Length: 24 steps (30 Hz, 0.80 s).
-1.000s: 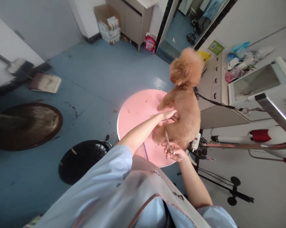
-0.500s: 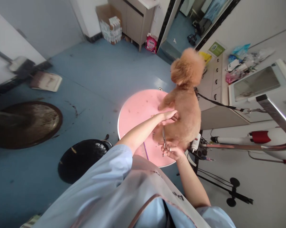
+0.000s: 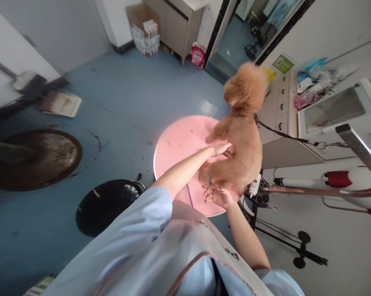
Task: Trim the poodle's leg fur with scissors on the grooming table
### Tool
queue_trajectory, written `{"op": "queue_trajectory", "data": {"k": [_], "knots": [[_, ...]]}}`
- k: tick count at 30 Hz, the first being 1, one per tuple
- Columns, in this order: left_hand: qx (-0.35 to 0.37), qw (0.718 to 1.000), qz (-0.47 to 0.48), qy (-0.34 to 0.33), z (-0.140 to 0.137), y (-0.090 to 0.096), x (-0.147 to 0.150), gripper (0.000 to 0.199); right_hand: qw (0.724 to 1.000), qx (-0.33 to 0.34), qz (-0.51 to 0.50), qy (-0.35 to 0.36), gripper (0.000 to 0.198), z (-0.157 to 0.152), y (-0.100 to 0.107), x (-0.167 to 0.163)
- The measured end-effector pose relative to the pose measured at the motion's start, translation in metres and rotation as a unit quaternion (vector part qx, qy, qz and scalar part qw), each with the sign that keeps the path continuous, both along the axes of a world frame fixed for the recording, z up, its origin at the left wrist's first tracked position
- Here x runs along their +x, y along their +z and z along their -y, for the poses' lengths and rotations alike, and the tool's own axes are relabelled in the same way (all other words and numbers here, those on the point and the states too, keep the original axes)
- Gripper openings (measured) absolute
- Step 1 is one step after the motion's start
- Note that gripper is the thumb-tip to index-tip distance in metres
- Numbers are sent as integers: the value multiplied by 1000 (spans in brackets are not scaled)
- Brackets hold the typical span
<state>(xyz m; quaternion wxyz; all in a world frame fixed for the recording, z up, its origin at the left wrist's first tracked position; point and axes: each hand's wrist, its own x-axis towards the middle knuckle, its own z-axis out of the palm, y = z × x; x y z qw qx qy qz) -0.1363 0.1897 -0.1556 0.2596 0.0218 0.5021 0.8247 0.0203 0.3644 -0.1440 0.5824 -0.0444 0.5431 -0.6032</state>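
A small tan curly-haired dog [image 3: 243,135] stands on a round pink table [image 3: 179,144], facing away from me. My left hand [image 3: 220,149] reaches under its body and rests against its side and belly. My right hand [image 3: 217,196] holds a pair of scissors [image 3: 210,179] at the dog's rear leg, blades pointing up toward the fur. A thin purple comb [image 3: 189,195] lies on the table near my left forearm. A black leash [image 3: 280,135] runs from the dog's neck to a metal arm [image 3: 354,148] on the right.
A black round stool [image 3: 107,205] stands left of the table, a brown round mat [image 3: 34,158] lies further left on the blue floor. A counter with drawers [image 3: 279,111] and clutter is at the right. A dryer with a red part [image 3: 330,179] lies below the metal arm. A cardboard box [image 3: 144,28] stands far back.
My right hand with the scissors has moved left and a little up along the dog's rear leg. The dog and my left hand stay nearly still.
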Motion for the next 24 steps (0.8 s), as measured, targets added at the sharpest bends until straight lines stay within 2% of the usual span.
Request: {"op": "queue_trajectory", "data": {"k": [2,6,10,15,20,24], "knots": [[3,1000,1,-2,1,2,1,51,999,33,-19,6,18,4,4,2],[13,1000,-5,-15,3,5,4,47,999,35,1,2,15,9,9,7],[14,1000,-8,-20,4,6,6,46,999,47,15,-24,14,11,3,10],[21,999,-16,-22,5,6,7,46,998,24,44,-31,16,14,-5,15],[23,999,-14,-25,6,5,6,50,997,61,42,-36,11,20,-6,19],[27,999,-11,-29,6,2,4,53,996,57,47,-45,9,21,-11,20]]}}
